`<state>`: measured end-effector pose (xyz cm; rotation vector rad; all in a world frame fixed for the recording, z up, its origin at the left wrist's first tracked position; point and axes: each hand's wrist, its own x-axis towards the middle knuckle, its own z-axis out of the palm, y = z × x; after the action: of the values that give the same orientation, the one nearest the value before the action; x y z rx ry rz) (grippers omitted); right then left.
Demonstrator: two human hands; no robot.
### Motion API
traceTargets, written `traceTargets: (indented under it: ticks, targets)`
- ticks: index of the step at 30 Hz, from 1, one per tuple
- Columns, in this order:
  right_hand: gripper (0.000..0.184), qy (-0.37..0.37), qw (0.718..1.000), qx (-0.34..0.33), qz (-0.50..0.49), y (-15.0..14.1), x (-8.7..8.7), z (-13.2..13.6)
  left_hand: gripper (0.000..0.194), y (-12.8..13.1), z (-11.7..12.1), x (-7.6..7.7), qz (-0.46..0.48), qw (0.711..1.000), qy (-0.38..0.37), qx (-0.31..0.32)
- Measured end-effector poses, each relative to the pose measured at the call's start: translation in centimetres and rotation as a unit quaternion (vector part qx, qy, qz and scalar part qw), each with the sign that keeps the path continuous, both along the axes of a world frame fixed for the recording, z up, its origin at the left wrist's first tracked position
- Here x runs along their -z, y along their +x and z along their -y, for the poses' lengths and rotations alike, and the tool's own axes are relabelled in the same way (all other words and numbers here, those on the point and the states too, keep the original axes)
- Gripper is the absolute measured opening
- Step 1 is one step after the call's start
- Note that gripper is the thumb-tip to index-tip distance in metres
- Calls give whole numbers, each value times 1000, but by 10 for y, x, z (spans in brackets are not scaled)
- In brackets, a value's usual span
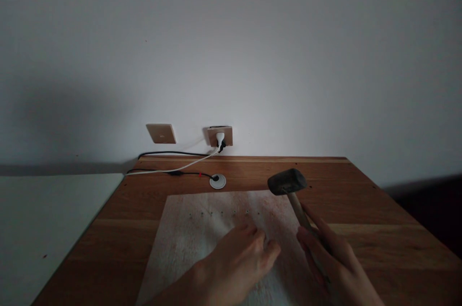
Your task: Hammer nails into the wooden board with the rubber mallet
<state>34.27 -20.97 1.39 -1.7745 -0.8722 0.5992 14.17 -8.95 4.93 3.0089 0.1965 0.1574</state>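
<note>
My right hand (332, 258) is wrapped round the wooden handle of a mallet (288, 182). The mallet's dark, blunt head is raised above the right edge of a pale, worn board (173, 234). Over the middle of that board is my left hand (241, 258), its fingers curled and pressed together. Whatever those fingers pinch, if anything, is hidden. A row of small nail heads or similar fittings (222, 212) runs across the board's far part, just beyond my left hand.
The board lies on a wooden table (122, 238) set against a white wall. Behind it are a round cable grommet (217, 181), a white cable (191, 164), a black cable (155, 170) and a wall socket (227, 135) with plugs. A blank wall plate (161, 133) is further left.
</note>
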Motion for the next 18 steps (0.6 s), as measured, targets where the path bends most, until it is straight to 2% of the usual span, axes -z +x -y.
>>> traceTargets:
  ticks: [4,11,14,18]
  targets:
    - [74,-15,1000,-14,-14,-2,1,1,27,-2,1,-4,-21,1000,12,-18]
    - [66,3,999,15,28,-2,-1,-1,12,1,1,-1,-8,998,54,0]
    - [69,0,1000,4,25,-2,0,0,14,-1,-2,2,2,1000,26,14]
    - [73,-11,1000,4,-9,-6,-6,1,11,-3,-14,-2,2,998,-66,-24]
